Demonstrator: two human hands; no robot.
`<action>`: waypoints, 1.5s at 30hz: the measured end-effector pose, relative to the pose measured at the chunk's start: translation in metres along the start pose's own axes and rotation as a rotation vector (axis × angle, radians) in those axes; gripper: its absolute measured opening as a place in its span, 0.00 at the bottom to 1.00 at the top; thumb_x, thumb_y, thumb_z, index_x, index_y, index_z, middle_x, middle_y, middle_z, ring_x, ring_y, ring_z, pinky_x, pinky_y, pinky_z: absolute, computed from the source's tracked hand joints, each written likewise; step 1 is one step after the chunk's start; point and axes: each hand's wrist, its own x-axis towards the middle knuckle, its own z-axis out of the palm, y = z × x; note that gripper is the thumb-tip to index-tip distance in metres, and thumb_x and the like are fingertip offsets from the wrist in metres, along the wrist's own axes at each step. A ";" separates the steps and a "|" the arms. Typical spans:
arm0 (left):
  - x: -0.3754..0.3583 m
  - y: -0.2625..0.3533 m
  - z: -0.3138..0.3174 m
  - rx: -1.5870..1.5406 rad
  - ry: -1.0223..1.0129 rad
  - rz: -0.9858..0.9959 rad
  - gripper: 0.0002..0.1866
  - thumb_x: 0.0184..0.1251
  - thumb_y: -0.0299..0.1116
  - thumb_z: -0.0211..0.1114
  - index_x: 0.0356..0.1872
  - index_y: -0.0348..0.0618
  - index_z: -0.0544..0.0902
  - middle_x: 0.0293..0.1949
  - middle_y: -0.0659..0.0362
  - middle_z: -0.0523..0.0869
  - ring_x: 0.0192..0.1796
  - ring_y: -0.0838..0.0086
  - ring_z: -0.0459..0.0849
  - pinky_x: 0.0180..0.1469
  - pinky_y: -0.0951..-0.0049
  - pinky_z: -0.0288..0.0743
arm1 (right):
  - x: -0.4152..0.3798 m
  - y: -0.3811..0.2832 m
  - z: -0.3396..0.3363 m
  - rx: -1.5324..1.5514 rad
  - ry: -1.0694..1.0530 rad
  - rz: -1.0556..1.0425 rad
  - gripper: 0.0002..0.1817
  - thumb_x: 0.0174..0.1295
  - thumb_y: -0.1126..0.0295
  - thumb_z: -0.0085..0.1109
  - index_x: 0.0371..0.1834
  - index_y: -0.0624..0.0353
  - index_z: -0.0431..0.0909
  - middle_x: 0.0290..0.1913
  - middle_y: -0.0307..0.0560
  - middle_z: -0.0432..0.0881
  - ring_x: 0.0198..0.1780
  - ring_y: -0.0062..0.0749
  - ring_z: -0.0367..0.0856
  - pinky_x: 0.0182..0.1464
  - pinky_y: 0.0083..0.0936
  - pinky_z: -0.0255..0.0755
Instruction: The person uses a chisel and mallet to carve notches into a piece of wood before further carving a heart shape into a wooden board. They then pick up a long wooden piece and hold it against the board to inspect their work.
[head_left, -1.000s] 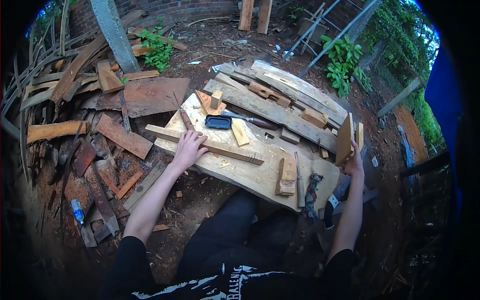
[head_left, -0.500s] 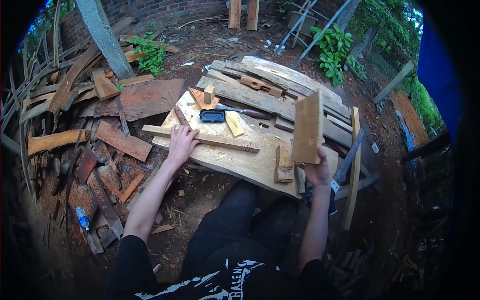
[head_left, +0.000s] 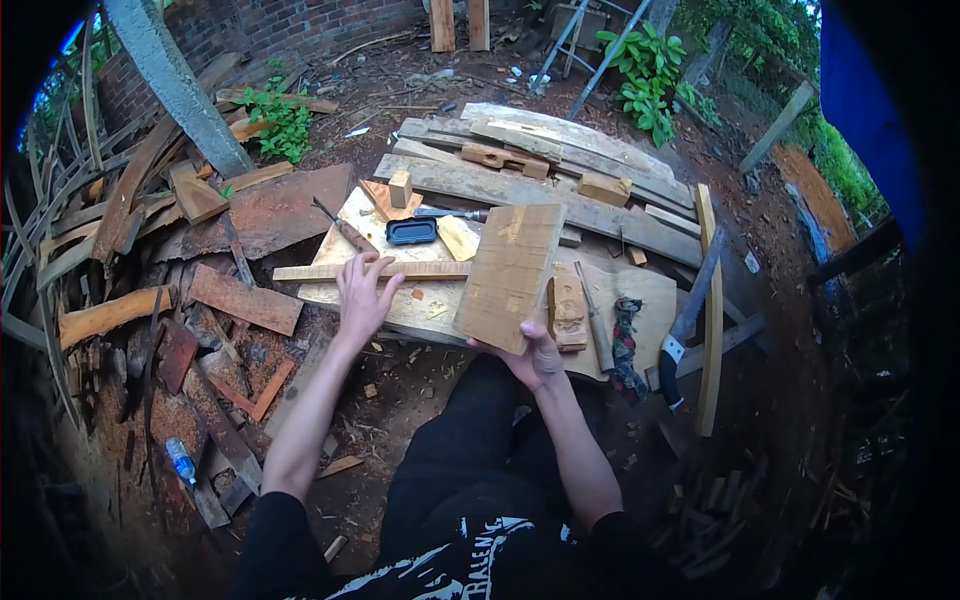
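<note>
My right hand (head_left: 535, 358) grips a flat wooden board (head_left: 512, 275) by its lower edge, thumb on the near face, holding it tilted up above the workbench (head_left: 640, 290). The board hides the right end of a long wooden strip (head_left: 425, 270) lying across the bench. My left hand (head_left: 363, 297) rests at the near side of this strip, fingers spread and touching it, not wrapped round it. Beyond the strip are a wooden-handled chisel (head_left: 352, 235), a black tray-like case (head_left: 411, 231) and a small wood block (head_left: 400, 189).
Right of the board lie a carved wood block (head_left: 570, 312), another chisel (head_left: 600, 335), a patterned cloth (head_left: 626, 345) and a handsaw (head_left: 690, 320). Planks (head_left: 540, 200) are laid behind. Scrap wood (head_left: 245, 300) covers the ground at left, with a plastic bottle (head_left: 181, 460).
My right hand has brought the board leftward and turned its broad face toward me, uncovering the chisel and cloth. My left hand stays at the strip, its fingers more spread.
</note>
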 end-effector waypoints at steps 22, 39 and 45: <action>-0.106 0.090 0.013 -1.523 -0.573 -0.879 0.32 0.78 0.25 0.61 0.78 0.29 0.61 0.71 0.47 0.77 0.69 0.70 0.79 0.70 0.70 0.73 | -0.036 -0.018 -0.058 -2.293 0.454 -0.481 0.31 0.58 0.76 0.64 0.69 0.52 0.78 0.78 0.56 0.67 0.82 0.62 0.54 0.80 0.69 0.41; -0.132 0.138 0.100 -1.523 -0.475 -0.772 0.34 0.82 0.30 0.58 0.79 0.48 0.50 0.62 0.47 0.83 0.60 0.69 0.83 0.63 0.66 0.78 | -0.049 -0.007 -0.074 -2.287 0.741 -0.458 0.33 0.71 0.61 0.59 0.77 0.62 0.68 0.81 0.58 0.61 0.84 0.60 0.48 0.82 0.65 0.35; -0.130 0.129 0.098 -1.296 -0.477 -0.635 0.33 0.81 0.30 0.60 0.78 0.43 0.53 0.51 0.52 0.85 0.50 0.75 0.84 0.54 0.72 0.80 | -0.047 -0.016 -0.083 -2.306 0.754 -0.414 0.33 0.72 0.63 0.56 0.79 0.60 0.64 0.83 0.57 0.57 0.85 0.60 0.47 0.81 0.64 0.41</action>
